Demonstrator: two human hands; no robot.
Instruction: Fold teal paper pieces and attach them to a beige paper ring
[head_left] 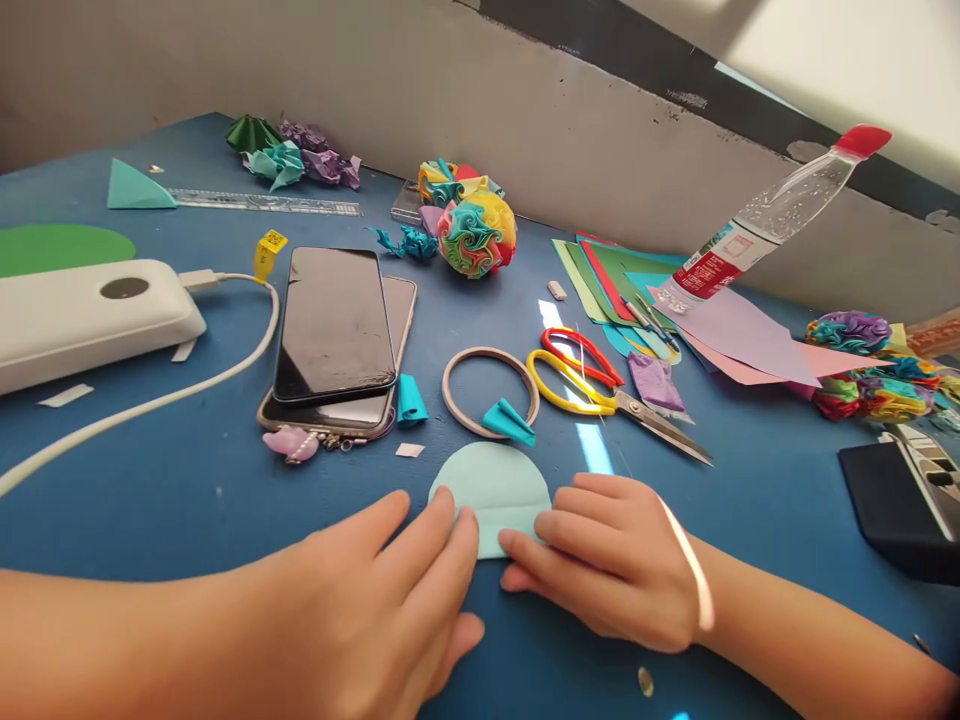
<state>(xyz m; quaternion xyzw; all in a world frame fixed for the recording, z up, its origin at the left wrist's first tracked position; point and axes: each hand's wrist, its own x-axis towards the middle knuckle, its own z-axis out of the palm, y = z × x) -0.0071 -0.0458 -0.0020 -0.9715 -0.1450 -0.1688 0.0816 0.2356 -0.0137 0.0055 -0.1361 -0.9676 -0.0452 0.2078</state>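
A pale blue paper piece (491, 480) lies on the table between my hands, its top edge rounded and a fold line running across it. My left hand (397, 590) presses fingertips on its lower left part. At its lower right, my right hand (607, 560) has its fingers closed on the paper's edge. Just beyond the paper rests a tan ring (490, 350) with a small folded teal paper (510, 422) over its near rim. Scissors (637, 405) with red and yellow handles lie right of the ring.
Two stacked phones (334, 330) and a white power bank (90, 315) with a cable are at the left. Paper balls (478, 235) stand near the wall. A plastic bottle (772, 220) tilts over colored sheets (750, 325) at the right, near a black object (892, 515).
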